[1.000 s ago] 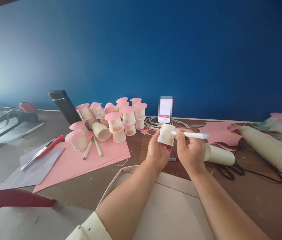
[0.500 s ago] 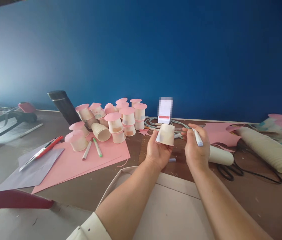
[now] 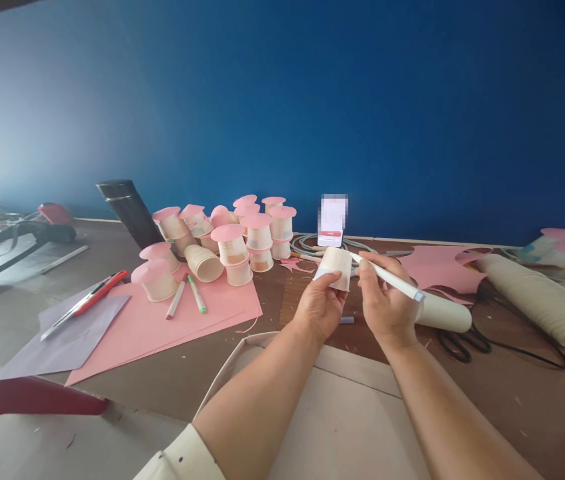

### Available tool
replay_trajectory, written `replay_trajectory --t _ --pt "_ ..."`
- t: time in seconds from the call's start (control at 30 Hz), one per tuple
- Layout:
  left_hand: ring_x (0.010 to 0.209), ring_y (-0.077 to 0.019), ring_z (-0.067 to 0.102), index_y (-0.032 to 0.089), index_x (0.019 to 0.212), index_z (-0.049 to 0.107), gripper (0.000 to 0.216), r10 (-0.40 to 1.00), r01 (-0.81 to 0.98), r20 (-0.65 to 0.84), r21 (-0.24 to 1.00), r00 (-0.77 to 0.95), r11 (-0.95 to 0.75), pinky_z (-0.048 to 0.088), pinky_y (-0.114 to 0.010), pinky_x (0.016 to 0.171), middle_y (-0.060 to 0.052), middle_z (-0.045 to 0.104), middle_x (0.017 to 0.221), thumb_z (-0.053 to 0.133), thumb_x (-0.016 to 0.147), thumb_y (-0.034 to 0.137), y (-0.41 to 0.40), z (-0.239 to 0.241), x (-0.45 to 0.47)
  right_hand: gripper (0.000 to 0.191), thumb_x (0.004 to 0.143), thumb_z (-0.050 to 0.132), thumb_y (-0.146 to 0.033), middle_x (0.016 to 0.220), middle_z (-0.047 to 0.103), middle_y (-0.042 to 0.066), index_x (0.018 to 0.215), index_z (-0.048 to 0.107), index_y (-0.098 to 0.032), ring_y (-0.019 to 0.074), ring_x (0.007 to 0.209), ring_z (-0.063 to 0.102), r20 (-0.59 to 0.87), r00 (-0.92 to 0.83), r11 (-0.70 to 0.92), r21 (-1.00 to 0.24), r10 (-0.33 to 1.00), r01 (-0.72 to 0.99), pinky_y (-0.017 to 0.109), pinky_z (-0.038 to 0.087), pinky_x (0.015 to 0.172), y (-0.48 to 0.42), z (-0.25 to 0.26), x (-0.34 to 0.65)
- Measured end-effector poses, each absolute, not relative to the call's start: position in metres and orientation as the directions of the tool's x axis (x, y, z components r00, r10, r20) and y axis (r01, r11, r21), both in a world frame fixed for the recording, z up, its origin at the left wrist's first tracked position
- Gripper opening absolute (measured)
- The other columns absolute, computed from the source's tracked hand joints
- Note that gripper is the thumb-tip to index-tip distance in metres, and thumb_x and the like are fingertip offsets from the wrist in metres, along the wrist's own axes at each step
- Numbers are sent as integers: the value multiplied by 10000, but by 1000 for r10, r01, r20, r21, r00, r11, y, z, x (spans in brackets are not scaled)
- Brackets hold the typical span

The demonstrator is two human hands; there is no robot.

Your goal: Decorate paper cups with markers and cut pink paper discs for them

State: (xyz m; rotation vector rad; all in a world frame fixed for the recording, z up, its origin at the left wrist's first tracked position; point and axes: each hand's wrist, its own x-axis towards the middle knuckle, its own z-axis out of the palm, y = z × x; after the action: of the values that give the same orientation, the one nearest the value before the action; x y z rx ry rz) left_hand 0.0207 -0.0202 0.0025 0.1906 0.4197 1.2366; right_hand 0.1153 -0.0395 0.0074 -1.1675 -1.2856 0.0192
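Observation:
My left hand (image 3: 318,305) grips a small upturned paper cup (image 3: 335,267) above the brown table (image 3: 172,373). My right hand (image 3: 385,301) holds a white marker (image 3: 389,283) with a pale blue end, its tip laid against the cup's upper right side. Both hands hover in the middle of the view, close together. A small lilac marker cap (image 3: 346,320) lies on the table just below them.
A cluster of paper cups with pink lids (image 3: 235,233) stands at the back left on a pink sheet (image 3: 162,320) with two markers (image 3: 186,297). A red cutter (image 3: 89,301) lies on grey paper. A phone (image 3: 333,220), cables, cup stacks (image 3: 537,293), scissors (image 3: 462,337) sit right.
My right hand swung the marker away from the cup, then brought its tip back against the cup. My left hand kept hold of the cup, turning it slightly.

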Motion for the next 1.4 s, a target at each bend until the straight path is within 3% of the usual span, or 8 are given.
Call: replay_trajectory --t 0.67,1.4 --pt "832 -125 653 135 980 675 297 959 -830 -150 482 239 282 467 -212 826 -54 704 889 646 708 20 -22 0 23 206 872 573 -380 890 732 62 908 686 -212 207 827 686 763 264 469 -590 590 657 333 549 737 -40 13 111" --pt "868 -129 656 135 992 660 305 954 -849 -168 438 247 296 500 -205 807 -74 708 981 632 711 20 -18 -4 21 211 863 574 -369 863 728 59 902 701 -205 195 764 674 763 314 397 -585 565 708 309 537 688 -38 8 113"
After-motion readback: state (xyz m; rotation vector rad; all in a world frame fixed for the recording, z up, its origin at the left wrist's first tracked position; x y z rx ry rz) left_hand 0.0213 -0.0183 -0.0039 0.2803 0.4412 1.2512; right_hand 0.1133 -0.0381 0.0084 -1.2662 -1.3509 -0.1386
